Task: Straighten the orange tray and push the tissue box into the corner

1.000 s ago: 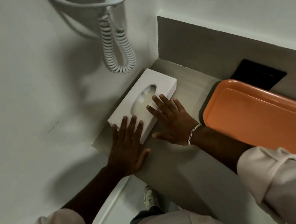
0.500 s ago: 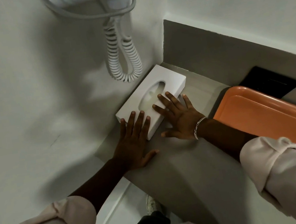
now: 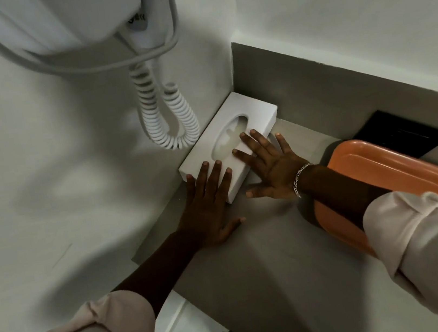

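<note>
A white tissue box (image 3: 243,111) with an oval slot lies on the grey counter (image 3: 254,260), its far end in the corner where the left wall meets the grey backsplash. My left hand (image 3: 207,210) lies flat, fingers spread, with the fingertips on the box's near end. My right hand (image 3: 269,167), wearing a silver bracelet, rests flat with fingers on the box's top and right side. The orange tray (image 3: 399,164) lies to the right, partly under my right forearm and sleeve.
A white wall-mounted hair dryer (image 3: 54,22) with a coiled cord (image 3: 168,116) hangs on the left wall just above the box. A black panel (image 3: 403,132) sits on the counter behind the tray. The counter's front edge drops to the floor below.
Both hands have slid the tissue box away from me along the left wall, and its far end now reaches the corner. The tray has not moved.
</note>
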The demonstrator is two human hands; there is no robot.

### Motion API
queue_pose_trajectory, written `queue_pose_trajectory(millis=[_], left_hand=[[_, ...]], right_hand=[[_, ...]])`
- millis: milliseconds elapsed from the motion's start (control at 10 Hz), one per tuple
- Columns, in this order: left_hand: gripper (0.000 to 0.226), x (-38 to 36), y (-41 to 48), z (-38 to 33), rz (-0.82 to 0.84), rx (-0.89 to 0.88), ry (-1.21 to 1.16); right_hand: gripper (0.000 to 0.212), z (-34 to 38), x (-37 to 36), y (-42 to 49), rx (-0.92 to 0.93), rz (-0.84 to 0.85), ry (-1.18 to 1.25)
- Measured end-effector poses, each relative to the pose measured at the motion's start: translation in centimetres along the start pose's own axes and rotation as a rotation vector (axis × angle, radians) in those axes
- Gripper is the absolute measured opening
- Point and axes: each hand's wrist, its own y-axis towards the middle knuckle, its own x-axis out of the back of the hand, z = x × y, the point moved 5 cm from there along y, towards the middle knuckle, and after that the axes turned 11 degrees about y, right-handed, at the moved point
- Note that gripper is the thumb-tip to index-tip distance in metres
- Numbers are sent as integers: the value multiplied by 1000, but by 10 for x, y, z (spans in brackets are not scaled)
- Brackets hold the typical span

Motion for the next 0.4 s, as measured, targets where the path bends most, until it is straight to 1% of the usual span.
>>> queue_pose_trajectory(millis=[200,300,400], left_hand=[[103,-3,10,-1,-15,0,-19],[101,7,15,3,25,-12,-52],[98,17,10,-3,75,27,-76]], right_hand=[[103,-10,7,6,-15,75,-3],[102,-3,29,4,-62,131,-4],[96,15,57,-18,-74,65,173]])
